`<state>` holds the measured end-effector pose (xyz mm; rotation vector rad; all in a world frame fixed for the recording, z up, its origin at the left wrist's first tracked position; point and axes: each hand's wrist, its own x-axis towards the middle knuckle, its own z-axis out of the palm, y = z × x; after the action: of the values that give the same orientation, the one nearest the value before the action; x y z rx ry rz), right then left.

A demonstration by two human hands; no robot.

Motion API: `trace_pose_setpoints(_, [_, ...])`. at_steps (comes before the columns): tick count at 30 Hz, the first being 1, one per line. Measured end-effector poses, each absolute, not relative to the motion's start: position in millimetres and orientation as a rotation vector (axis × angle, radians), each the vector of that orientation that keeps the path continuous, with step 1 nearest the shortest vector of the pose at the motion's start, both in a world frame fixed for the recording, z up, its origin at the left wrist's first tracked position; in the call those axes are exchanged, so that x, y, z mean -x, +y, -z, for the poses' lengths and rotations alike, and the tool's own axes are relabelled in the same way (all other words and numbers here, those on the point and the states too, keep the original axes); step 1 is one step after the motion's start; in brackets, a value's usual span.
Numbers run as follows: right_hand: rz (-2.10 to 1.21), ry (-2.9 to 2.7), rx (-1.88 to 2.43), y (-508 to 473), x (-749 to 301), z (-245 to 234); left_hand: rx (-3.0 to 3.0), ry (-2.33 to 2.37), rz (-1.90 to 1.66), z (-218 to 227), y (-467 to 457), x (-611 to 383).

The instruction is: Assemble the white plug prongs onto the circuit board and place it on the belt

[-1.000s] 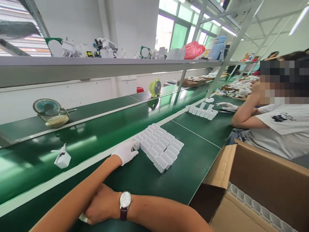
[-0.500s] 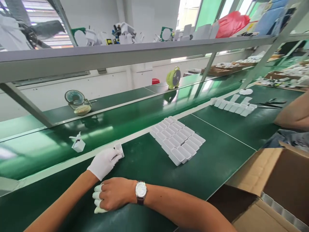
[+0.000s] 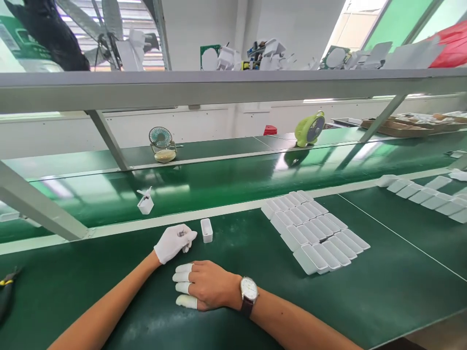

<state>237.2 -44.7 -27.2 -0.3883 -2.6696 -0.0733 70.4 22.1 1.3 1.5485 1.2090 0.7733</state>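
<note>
My left hand (image 3: 175, 244), in a white glove, is closed, its fingertips pinched together. Something small and greyish shows between the fingers, too small to name. Just to its right a small white rectangular box (image 3: 206, 230) stands alone with its open top up, not touched by the hand. My right hand (image 3: 206, 287) lies palm down on the green work surface (image 3: 241, 253), nearer to me. White finger cots cover its fingers, which are stretched out and slightly apart, and it holds nothing. A watch (image 3: 249, 289) is on that wrist.
Rows of white boxes (image 3: 317, 228) lie to the right, with more white boxes (image 3: 430, 194) beyond. On the green belt sits a white box with parts sticking out (image 3: 145, 203). Pliers (image 3: 6, 291) lie at far left. A shelf edge (image 3: 233, 92) crosses above; a green fan (image 3: 309, 129) stands behind.
My left hand has let go of the white box, which now stands apart from it. The view has turned left, bringing pliers into sight. My right hand stays resting on the surface.
</note>
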Motion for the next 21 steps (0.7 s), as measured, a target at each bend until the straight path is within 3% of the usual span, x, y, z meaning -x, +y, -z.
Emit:
trace_pose_setpoints(9, [-0.065,-2.707,0.355,-44.3,-234.8,25.8,-1.292,0.913,-0.819,9.0,29.9,-58.9])
trace_pose_setpoints(15, [-0.193,-2.764,0.298,-46.2,-242.0,15.8,-1.133,0.553,-0.541,10.6,24.2,-58.2])
trace_pose_setpoints(21, [-0.536,-2.744,0.466,-48.6,-244.8,69.7,-1.159,0.332,-0.321,0.5,24.0,-50.9])
